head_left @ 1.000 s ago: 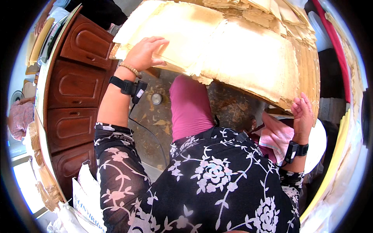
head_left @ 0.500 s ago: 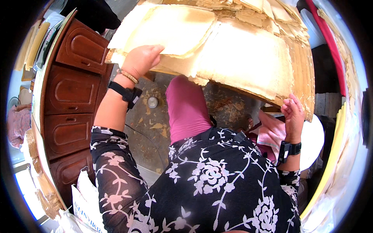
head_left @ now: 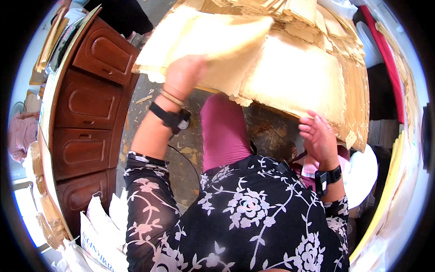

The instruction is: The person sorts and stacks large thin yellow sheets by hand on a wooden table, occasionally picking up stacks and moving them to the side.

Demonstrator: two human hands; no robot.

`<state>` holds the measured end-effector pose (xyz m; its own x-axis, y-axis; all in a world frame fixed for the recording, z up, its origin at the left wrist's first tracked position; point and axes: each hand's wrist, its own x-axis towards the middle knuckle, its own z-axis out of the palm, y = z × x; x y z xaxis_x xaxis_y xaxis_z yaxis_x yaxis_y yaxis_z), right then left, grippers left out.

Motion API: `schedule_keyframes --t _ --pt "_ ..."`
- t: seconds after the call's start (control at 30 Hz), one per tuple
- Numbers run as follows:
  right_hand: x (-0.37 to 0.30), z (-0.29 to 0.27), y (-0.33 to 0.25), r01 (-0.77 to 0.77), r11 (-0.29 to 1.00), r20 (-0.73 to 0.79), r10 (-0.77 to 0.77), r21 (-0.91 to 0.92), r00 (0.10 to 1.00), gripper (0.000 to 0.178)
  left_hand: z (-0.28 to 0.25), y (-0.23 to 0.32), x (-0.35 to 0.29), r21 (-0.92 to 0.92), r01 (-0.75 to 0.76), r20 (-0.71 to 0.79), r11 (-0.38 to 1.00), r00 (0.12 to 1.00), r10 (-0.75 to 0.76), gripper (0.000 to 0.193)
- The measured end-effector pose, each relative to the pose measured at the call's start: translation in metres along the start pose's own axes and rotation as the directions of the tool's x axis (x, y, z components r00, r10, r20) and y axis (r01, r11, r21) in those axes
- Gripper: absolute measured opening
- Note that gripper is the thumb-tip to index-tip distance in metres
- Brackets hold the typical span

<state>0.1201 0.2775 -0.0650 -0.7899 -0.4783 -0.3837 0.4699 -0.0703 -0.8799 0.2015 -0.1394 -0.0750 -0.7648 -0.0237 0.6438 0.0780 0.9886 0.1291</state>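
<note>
My left hand (head_left: 186, 75), slightly blurred, is closed on the near edge of a thin cream-coloured sheet (head_left: 217, 38). The sheet is raised and curved, its far right corner lifted above the layer beneath. To the right lies a second pale, rough-edged sheet (head_left: 294, 75), flat on the wooden table and brightly lit. My right hand (head_left: 319, 138) hovers by that sheet's near edge, fingers loosely curled and apart, with nothing in it. Whether its fingertips touch the edge I cannot tell.
Stacks of ragged cream sheets (head_left: 308, 18) cover the table's far side. Bare planks of the wooden table (head_left: 355, 90) show on the right. Reddish-brown cabinets (head_left: 84, 104) stand at left, white sacks (head_left: 97, 231) below them. Scraps litter the grey floor (head_left: 140, 118).
My left hand has moved right, and the sheet in it now bends upward. My right hand has shifted left along the near edge, its fingers spreading. The view has shifted slightly.
</note>
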Motion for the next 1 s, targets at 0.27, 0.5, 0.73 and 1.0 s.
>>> schedule_keyframes --t 0.27,0.5,0.73,1.0 --pt "0.032 0.057 0.008 -0.318 0.898 0.400 0.183 0.303 0.898 0.071 0.003 0.079 -0.027 -0.156 -0.059 0.221 0.986 0.971 0.093 0.028" --pt "0.038 0.049 0.019 -0.163 0.959 0.132 0.135 0.232 0.982 0.042 -0.003 0.125 -0.045 -0.339 -0.244 0.179 0.909 0.932 0.317 0.039" --pt "0.012 -0.038 0.007 -0.042 0.959 -0.117 0.077 0.280 0.990 0.044 -0.026 0.044 -0.014 0.007 0.079 0.292 0.997 0.953 -0.078 0.079" --pt "-0.017 -0.081 -0.004 0.041 0.971 -0.356 0.047 0.235 0.933 0.051 -0.004 -0.023 -0.003 -0.111 -0.001 0.500 0.994 0.864 0.056 0.061"
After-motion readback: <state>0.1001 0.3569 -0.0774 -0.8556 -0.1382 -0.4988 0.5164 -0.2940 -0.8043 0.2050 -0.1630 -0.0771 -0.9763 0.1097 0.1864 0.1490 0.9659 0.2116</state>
